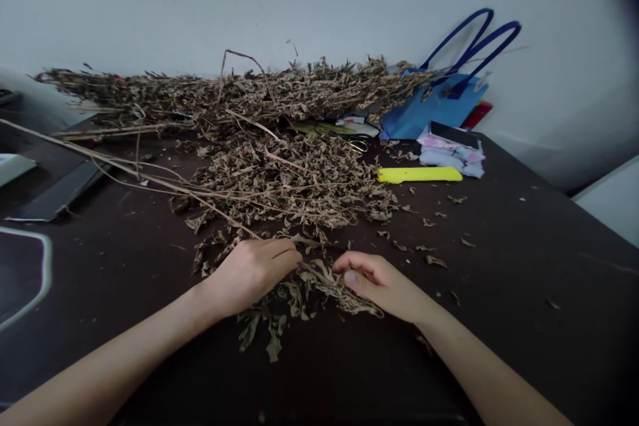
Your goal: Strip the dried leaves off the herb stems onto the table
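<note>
My left hand (252, 271) is closed in a pinch on a long dry stalk (150, 176) that runs up and to the left across the dark table (524, 266). My right hand (377, 281) is closed on the leafy end of the same stalk, with dried leaves (319, 286) bunched under its fingers. A loose heap of stripped dried leaves (294, 183) lies just beyond both hands. Behind it, a big bundle of dry leafy branches (224, 93) stretches along the wall.
A yellow flat tool (419, 174) lies right of the leaf heap. A blue bag (439, 103) with dark handles stands at the back right, beside folded cloth with a phone (452, 143) on top. Scissors (357, 145) lie near the bundle. A dark flat board (54, 196) lies left.
</note>
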Available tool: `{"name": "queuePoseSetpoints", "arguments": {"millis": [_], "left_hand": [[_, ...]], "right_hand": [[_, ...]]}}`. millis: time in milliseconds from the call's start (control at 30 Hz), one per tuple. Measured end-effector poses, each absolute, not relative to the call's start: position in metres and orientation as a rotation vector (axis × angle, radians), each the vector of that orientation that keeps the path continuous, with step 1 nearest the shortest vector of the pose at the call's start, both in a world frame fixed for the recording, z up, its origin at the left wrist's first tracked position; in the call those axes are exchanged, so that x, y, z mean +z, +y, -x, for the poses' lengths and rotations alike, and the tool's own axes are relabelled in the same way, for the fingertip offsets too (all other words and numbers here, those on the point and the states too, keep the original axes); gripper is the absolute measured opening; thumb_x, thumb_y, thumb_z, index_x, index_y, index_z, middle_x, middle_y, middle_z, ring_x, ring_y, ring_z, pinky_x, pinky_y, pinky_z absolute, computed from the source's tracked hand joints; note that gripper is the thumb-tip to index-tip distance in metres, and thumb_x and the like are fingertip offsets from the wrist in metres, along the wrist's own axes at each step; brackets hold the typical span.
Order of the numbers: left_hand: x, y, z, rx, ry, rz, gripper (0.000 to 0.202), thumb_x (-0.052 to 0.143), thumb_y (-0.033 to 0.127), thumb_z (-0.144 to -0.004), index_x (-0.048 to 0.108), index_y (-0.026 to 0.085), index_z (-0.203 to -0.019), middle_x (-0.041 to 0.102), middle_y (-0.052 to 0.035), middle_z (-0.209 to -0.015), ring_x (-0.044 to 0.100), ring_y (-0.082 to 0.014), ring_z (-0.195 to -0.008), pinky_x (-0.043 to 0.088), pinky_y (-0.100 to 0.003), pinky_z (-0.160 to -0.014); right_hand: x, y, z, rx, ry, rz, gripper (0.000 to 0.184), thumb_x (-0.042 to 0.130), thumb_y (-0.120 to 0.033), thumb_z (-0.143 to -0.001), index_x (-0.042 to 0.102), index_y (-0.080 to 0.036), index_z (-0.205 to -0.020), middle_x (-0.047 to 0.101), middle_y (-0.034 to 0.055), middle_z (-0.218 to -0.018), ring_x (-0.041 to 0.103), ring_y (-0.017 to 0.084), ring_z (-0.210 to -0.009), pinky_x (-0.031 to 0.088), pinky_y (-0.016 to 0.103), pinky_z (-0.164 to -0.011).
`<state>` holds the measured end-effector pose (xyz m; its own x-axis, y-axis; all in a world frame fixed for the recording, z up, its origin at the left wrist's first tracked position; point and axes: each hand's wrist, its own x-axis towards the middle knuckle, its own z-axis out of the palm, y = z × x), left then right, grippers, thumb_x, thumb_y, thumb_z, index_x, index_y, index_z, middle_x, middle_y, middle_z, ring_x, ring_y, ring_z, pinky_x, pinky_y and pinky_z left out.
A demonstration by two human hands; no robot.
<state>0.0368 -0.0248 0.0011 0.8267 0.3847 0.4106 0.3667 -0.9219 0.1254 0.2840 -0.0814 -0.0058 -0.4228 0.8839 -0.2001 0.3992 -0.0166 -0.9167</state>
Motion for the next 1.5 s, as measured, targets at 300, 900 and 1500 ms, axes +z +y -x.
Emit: {"name": "queuePoseSetpoints", "arguments": {"millis": [300,900,1500], "left_hand": [[-0.001,-0.031,-0.042,0.726,0.627,-3.003,0.022,0.038,0.015,-0.091,0.056,0.014,-0.103,0.064,-0.0074,-0.089,0.063,-0.0144,-0.077,0.053,-0.025,-0.067],[-0.009,-0.031,-0.044,0.706,0.655,-2.928,0.018,0.04,0.014,-0.091,0.057,0.014,-0.097,0.061,-0.0061,-0.086,0.061,-0.0145,-0.078,0.052,-0.026,-0.067],[-0.01,-0.029,-0.043,0.787,0.737,-2.965,0.017,0.041,0.019,-0.091,0.057,0.015,-0.096,0.063,-0.0051,-0.087,0.062,-0.0152,-0.074,0.051,-0.026,-0.061]], "right_hand": [[0.001,-0.084,-0.277,1.353,-1.819,1.344,0.023,0.05,-0.04,-0.086,0.052,-0.018,-0.079,0.044,-0.003,-0.067,0.038,0.01,-0.059,0.031,0.022,-0.054],[-0.004,-0.081,-0.277,1.384,-1.606,1.368,0.028,0.049,-0.044,-0.086,0.046,-0.018,-0.076,0.034,-0.0052,-0.063,0.03,0.008,-0.054,0.025,0.021,-0.048],[0.009,-0.076,-0.301,1.396,-1.893,1.439,0.024,0.052,-0.042,-0.085,0.055,-0.018,-0.086,0.052,-0.0014,-0.069,0.046,0.009,-0.06,0.035,0.021,-0.053]]}}
